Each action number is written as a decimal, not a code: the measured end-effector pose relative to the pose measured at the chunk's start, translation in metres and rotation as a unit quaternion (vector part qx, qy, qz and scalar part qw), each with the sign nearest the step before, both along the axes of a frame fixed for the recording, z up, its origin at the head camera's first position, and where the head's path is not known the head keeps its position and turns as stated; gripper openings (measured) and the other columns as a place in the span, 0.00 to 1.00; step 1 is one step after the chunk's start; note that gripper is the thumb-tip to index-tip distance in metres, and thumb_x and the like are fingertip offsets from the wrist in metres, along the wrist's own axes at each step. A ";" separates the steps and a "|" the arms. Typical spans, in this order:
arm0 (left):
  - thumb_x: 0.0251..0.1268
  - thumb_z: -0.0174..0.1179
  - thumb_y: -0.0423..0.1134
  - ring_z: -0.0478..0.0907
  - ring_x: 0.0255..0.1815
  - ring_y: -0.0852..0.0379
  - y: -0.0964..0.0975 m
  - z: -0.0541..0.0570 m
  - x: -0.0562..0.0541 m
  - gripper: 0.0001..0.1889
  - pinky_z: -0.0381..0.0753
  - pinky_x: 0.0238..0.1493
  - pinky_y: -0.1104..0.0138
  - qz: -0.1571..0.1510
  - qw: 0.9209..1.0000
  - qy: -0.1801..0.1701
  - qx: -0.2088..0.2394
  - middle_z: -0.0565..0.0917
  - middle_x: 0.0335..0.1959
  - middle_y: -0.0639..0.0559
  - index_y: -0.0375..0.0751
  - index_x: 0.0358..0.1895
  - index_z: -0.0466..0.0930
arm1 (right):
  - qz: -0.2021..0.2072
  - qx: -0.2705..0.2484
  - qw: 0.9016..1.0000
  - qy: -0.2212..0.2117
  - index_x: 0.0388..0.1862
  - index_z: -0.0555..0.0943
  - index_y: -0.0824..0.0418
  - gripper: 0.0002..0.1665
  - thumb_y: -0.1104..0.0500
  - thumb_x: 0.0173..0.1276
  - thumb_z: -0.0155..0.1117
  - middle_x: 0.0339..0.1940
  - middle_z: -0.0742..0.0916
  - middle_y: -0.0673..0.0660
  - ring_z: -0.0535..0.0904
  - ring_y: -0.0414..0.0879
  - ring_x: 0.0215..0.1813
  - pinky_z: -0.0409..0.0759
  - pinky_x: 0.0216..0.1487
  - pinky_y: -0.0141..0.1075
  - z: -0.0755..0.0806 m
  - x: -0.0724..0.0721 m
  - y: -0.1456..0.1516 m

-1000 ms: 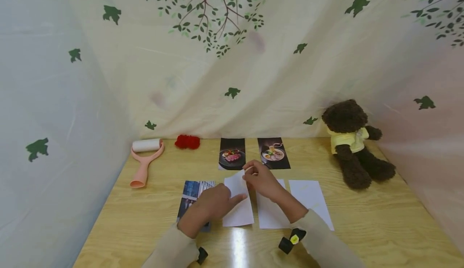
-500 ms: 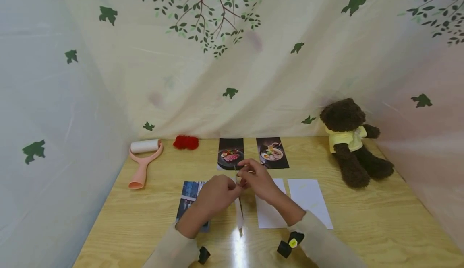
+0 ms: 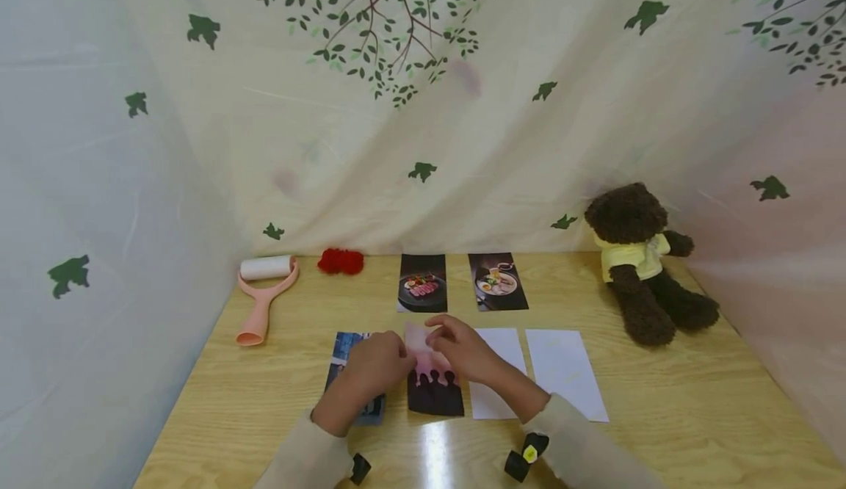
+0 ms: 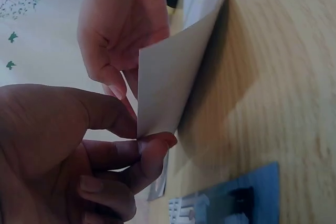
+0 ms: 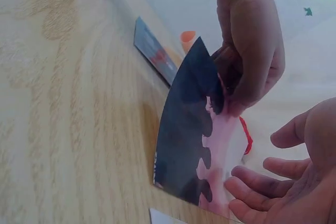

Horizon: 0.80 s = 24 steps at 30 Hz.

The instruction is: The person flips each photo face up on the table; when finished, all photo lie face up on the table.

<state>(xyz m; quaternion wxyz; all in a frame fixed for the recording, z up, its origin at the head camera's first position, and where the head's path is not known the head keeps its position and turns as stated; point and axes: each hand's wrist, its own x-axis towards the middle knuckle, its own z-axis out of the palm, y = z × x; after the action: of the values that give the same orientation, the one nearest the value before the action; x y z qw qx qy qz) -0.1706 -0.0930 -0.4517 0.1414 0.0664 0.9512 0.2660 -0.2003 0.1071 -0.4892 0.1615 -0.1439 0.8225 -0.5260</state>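
In the head view a photo card (image 3: pixel 435 395) faces up, pink above with dark silhouettes below. My left hand (image 3: pixel 377 363) pinches its left edge between thumb and index finger. The left wrist view shows the card's pale back (image 4: pixel 168 82) tilted up off the wooden table. At the card's right side is my right hand (image 3: pixel 465 351), its fingers loosely spread and the fingertips right at the edge in the right wrist view. A blue-toned photo (image 3: pixel 348 345) lies partly hidden under my left forearm. Two white cards (image 3: pixel 567 375) lie to the right, one partly behind my right wrist.
Two food photos (image 3: pixel 423 287) lie farther back on the table (image 3: pixel 218 415). A pink-handled lint roller (image 3: pixel 261 305) and a red fluffy item (image 3: pixel 341 261) are at the back left. A brown teddy bear (image 3: pixel 634 254) in a yellow shirt sits at the right.
The card between my hands showed its white back, then stood edge-on, and now shows its pink and dark picture. My right hand has loosened and moved slightly down.
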 end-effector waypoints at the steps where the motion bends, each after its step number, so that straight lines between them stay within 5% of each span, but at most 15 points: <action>1: 0.71 0.63 0.43 0.66 0.16 0.58 -0.001 -0.002 0.000 0.18 0.60 0.20 0.67 0.003 1.000 0.001 -0.011 0.68 0.14 0.56 0.46 0.19 0.78 | 0.003 0.004 1.000 0.002 0.70 0.75 0.65 0.23 0.60 0.81 0.53 0.56 0.88 0.64 0.85 0.52 0.57 0.85 0.54 0.45 -0.001 0.000 -0.001; 8: 0.68 0.70 0.43 0.72 0.20 0.54 0.000 0.002 -0.004 0.13 0.67 0.23 0.64 0.025 0.996 0.027 -0.076 0.77 0.20 0.52 0.41 0.27 0.82 | 0.001 0.032 0.999 -0.002 0.67 0.78 0.61 0.20 0.58 0.83 0.53 0.57 0.88 0.59 0.84 0.51 0.57 0.84 0.61 0.49 0.001 0.001 -0.004; 15: 0.65 0.74 0.45 0.78 0.35 0.54 0.019 -0.004 -0.007 0.14 0.83 0.45 0.57 -0.029 0.997 0.020 -0.063 0.88 0.39 0.48 0.40 0.48 0.88 | -0.074 0.011 0.997 0.033 0.59 0.83 0.63 0.15 0.61 0.81 0.56 0.56 0.89 0.60 0.85 0.50 0.57 0.84 0.62 0.45 0.007 0.002 0.008; 19: 0.65 0.74 0.44 0.77 0.31 0.54 0.029 -0.011 -0.009 0.12 0.82 0.38 0.60 -0.063 0.990 0.064 -0.108 0.86 0.34 0.49 0.40 0.43 0.89 | -0.119 0.036 0.989 0.079 0.55 0.85 0.65 0.13 0.63 0.79 0.59 0.57 0.88 0.63 0.85 0.53 0.57 0.83 0.60 0.46 0.018 0.000 0.040; 24: 0.68 0.70 0.39 0.73 0.26 0.54 0.033 -0.015 -0.010 0.06 0.76 0.30 0.62 -0.068 0.982 0.088 -0.150 0.82 0.27 0.49 0.39 0.35 0.88 | -0.117 0.121 0.981 0.093 0.56 0.86 0.67 0.13 0.64 0.77 0.62 0.55 0.86 0.64 0.83 0.55 0.55 0.82 0.56 0.46 0.028 0.001 0.082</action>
<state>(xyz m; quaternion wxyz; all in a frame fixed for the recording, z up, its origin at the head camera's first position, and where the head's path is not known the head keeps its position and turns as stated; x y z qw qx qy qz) -0.1802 -0.0597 -0.4671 0.0830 0.1318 0.9824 0.1035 -0.1992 0.1895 -0.4617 0.0376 -0.0744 0.9028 -0.4220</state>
